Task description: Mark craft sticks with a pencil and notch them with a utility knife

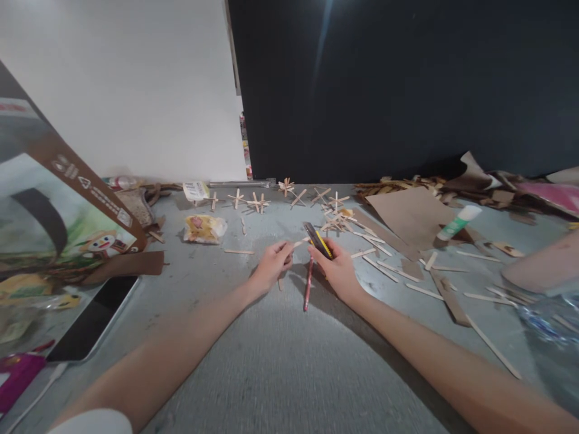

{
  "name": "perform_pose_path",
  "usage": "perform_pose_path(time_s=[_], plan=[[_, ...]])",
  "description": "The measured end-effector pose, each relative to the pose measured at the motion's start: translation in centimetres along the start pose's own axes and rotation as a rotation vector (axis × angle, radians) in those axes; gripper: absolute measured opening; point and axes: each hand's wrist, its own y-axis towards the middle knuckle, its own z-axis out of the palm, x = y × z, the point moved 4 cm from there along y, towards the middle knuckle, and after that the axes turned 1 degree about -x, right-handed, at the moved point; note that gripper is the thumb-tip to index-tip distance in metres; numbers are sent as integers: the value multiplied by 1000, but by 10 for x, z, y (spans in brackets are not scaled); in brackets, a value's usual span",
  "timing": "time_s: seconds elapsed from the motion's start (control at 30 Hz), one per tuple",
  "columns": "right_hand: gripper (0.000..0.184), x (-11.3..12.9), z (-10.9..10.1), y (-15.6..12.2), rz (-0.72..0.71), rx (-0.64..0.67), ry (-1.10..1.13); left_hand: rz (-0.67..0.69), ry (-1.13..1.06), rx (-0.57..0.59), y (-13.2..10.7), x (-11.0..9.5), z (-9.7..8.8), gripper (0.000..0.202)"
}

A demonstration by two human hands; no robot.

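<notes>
Head view: the left hand [271, 266] pinches a stick [300, 243] between thumb and fingertips, its other end pointing to the right hand [339, 271]. That hand is curled round a cutter [320, 242], close to the stick; whether they touch, I cannot tell. A pencil [308, 288] lies just to the near side of the right hand. Loose sticks [381, 269] lie right of it, glue [458, 223] farther right. Beyond the left hand sits a packet [203, 230].
</notes>
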Motion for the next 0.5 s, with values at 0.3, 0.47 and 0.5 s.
perform_pose_path(time_s=[0.3, 0.47, 0.5], plan=[[47, -5, 0, 3, 114, -64, 64, -11, 63, 94, -3, 0, 2, 51], [47, -8, 5, 2, 141, 50, 136, 33, -48, 33, 1, -1, 2, 52], [46, -9, 6, 2, 131, 63, 114, 46, -69, 9, 1, -2, 2, 51]])
